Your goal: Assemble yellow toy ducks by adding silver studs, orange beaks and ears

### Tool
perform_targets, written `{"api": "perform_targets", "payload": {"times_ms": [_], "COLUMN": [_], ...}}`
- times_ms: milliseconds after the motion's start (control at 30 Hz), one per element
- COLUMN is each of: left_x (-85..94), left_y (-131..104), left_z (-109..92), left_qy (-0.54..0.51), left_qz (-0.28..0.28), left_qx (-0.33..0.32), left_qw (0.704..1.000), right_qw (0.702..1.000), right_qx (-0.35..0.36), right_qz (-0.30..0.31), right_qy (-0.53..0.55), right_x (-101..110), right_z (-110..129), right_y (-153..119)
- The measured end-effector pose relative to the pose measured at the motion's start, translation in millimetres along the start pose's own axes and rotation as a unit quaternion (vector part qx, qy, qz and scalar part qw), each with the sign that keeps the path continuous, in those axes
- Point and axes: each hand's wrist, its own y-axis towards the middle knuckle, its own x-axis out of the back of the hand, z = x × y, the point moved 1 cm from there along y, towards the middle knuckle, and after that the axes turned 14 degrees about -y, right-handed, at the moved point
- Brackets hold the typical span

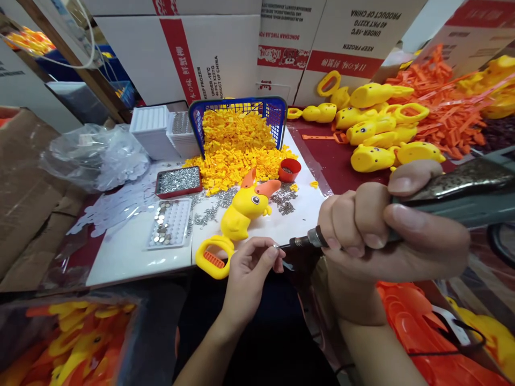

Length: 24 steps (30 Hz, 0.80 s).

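My right hand is wrapped round a grey-green power screwdriver, its bit pointing left. The fingers of my left hand are pinched at the tip of the bit; what they hold is too small to make out. Just beyond my left hand, a yellow toy animal with orange ears lies on the white table top. Its yellow loop handle reaches over the table's front edge, with an orange ribbed piece inside the loop.
A blue basket spills small yellow parts. Around it are a red tray of screws, a red cup, a white tray with silver discs and loose screws. Yellow toys and orange parts lie at right; cartons stand behind.
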Motion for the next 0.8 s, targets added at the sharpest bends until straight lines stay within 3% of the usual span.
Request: {"api": "perform_targets", "payload": {"times_ms": [400,633,800], "left_x": [3.2,-1.1,7.6], "left_y": [5.6,3.9,5.8], "left_z": [-5.4,-6.9,-5.3], "left_qy": [0.09,0.118,0.166], "left_qz": [-0.011,-0.055,-0.076], "left_qx": [-0.023,-0.086,-0.144], "left_qw": [0.996,0.988,0.972], "right_qw": [1.0,0.998,0.998], "right_qx": [0.002,-0.019,-0.01], "right_qz": [-0.009,-0.051,-0.058], "right_qy": [-0.015,-0.03,-0.026], "right_x": [-0.4,-2.7,0.3], "right_z": [-8.9,-6.2,-9.0], "right_y": [-8.9,-6.7,-7.6]}}
